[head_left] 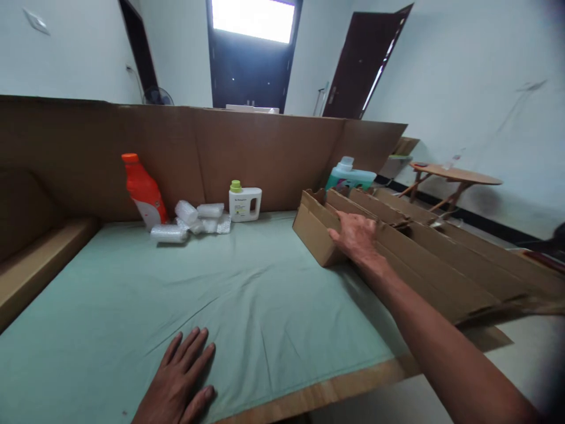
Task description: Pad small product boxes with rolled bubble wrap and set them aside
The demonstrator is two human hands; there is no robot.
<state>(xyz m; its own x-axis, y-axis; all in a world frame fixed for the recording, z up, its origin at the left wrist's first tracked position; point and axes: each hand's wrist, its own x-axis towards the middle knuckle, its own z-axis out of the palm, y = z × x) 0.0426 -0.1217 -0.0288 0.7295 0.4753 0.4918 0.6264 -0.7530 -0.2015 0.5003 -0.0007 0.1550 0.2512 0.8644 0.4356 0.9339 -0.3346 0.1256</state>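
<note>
My left hand (179,380) lies palm down on the pale green cloth (212,282), fingers stretched out, holding nothing. At the right, my right hand (358,234) grips the upper edge of the nearest long, open cardboard box (318,232), its thumb against the outer side and its fingertips hidden past the edge. More narrow cardboard boxes (454,250) stand side by side behind that one, and what they contain is hidden. A bottle of teal liquid (349,175) with a pale cap rises beyond the boxes, its lower part hidden.
Along the cardboard wall (265,147) stand a red-orange bottle (145,191) and a white jug with a green cap (245,204). Between them lie several bubble-wrapped bundles (200,219). A cardboard ledge (39,259) borders the left side. Beyond, a small wooden table (459,172) stands by the wall.
</note>
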